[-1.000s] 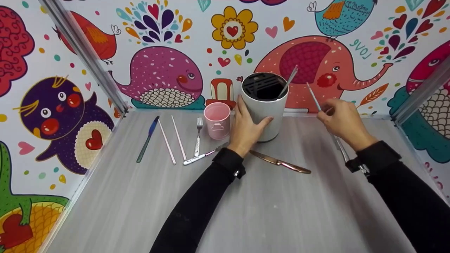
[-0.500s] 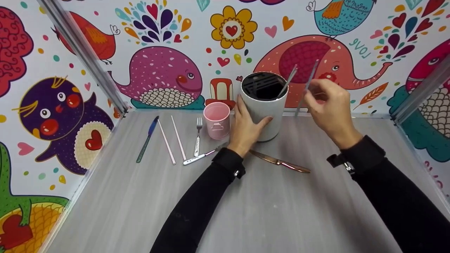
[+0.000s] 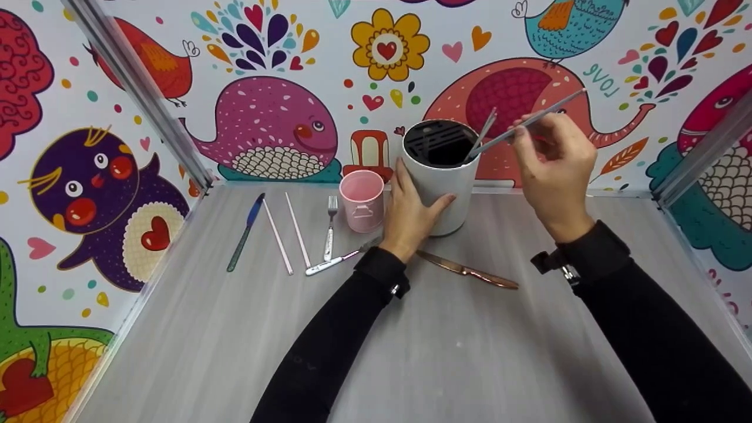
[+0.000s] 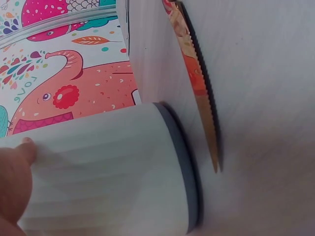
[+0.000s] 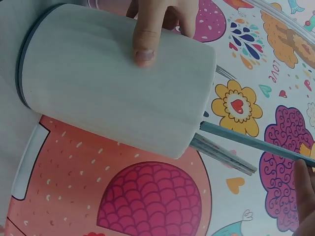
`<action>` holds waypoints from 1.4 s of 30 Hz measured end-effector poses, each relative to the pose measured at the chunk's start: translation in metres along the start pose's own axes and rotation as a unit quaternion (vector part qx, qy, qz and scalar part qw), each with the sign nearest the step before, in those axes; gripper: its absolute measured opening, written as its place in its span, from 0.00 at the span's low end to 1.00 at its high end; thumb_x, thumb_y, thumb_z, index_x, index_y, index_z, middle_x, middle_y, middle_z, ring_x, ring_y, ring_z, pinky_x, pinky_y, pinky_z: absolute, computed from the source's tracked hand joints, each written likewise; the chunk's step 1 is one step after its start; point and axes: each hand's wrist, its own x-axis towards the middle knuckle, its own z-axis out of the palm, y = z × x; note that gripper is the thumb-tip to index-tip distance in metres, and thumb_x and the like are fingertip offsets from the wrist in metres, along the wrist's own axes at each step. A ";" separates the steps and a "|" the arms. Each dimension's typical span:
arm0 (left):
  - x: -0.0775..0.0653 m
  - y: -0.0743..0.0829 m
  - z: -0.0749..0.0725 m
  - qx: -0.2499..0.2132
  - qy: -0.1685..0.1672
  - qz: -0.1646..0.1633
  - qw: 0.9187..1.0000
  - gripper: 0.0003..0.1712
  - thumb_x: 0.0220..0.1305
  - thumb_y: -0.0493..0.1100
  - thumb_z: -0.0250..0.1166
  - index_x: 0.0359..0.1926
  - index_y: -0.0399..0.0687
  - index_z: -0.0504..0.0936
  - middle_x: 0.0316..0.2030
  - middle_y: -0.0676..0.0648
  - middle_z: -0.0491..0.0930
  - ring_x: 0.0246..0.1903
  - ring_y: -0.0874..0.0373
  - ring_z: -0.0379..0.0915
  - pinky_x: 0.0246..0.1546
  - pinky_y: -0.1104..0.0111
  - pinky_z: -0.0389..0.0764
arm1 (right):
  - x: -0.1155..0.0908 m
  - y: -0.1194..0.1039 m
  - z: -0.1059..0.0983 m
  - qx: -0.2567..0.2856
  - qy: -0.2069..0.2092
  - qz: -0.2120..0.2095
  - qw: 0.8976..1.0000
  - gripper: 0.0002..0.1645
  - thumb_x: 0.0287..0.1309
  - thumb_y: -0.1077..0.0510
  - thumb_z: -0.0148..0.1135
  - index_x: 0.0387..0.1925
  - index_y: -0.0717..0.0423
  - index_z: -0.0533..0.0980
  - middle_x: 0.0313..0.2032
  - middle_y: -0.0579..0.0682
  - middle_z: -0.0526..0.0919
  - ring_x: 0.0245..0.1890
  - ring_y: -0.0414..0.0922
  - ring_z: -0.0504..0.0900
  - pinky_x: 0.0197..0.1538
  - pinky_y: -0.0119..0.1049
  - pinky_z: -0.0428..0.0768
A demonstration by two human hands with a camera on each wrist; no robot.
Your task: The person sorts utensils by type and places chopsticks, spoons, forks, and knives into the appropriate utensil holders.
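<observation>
My left hand point(image 3: 414, 211) holds the white cylindrical canister point(image 3: 449, 197) by its side, fingers on the left and thumb across the front. The canister stands upright, with a dark slotted inside. My right hand point(image 3: 555, 164) pinches a slim grey-blue chopstick point(image 3: 537, 117) beside the canister's right rim. The chopstick slants, its lower end at the rim; in the right wrist view this chopstick point(image 5: 246, 141) meets the opening's edge. Several grey sticks point(image 5: 224, 155) poke out of the canister. Its dark base point(image 4: 179, 162) rests on the table in the left wrist view.
A pink cup point(image 3: 362, 202) stands left of the canister. Nearby lie a fork point(image 3: 331, 226), a white-handled utensil point(image 3: 332, 264) partly hidden by my left wrist, two pink sticks point(image 3: 278, 238) and a blue-green knife point(image 3: 247, 232). A copper knife point(image 3: 467, 270) lies in front. Printed walls enclose the table.
My right hand has moved left and upward, turning the chopstick so that its lower end now reaches the canister's rim. My left hand and the canister have stayed in place.
</observation>
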 end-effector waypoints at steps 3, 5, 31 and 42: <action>0.000 -0.001 0.000 -0.004 -0.001 -0.002 1.000 0.77 0.61 0.73 0.78 0.90 0.45 0.40 0.86 0.37 0.56 0.81 0.42 0.66 0.82 0.50 0.70 | -0.003 0.010 0.004 -0.018 -0.010 0.018 1.000 0.08 0.70 0.68 0.71 0.46 0.71 0.86 0.43 0.62 0.92 0.43 0.35 0.93 0.51 0.25 0.88; -0.001 -0.001 0.000 -0.007 -0.004 -0.007 1.000 0.77 0.61 0.73 0.78 0.90 0.46 0.40 0.86 0.38 0.56 0.81 0.42 0.65 0.82 0.50 0.70 | -0.005 0.018 0.006 -0.033 -0.020 0.028 0.999 0.09 0.71 0.65 0.71 0.47 0.68 0.87 0.43 0.59 0.93 0.43 0.33 0.92 0.52 0.24 0.88; 0.001 -0.002 0.000 -0.012 -0.003 -0.004 1.000 0.77 0.62 0.72 0.78 0.90 0.45 0.40 0.86 0.37 0.55 0.80 0.37 0.66 0.81 0.49 0.71 | -0.024 0.062 0.036 -0.195 -0.133 0.066 0.969 0.12 0.74 0.57 0.68 0.42 0.64 0.88 0.35 0.61 0.90 0.35 0.53 0.87 0.42 0.40 0.82; 0.001 -0.003 0.001 -0.017 -0.007 -0.006 1.000 0.76 0.62 0.71 0.79 0.91 0.47 0.39 0.87 0.39 0.53 0.82 0.39 0.64 0.83 0.49 0.69 | -0.024 0.063 0.037 -0.228 -0.143 0.097 0.958 0.16 0.74 0.51 0.69 0.44 0.61 0.91 0.37 0.59 0.93 0.36 0.52 0.90 0.39 0.36 0.80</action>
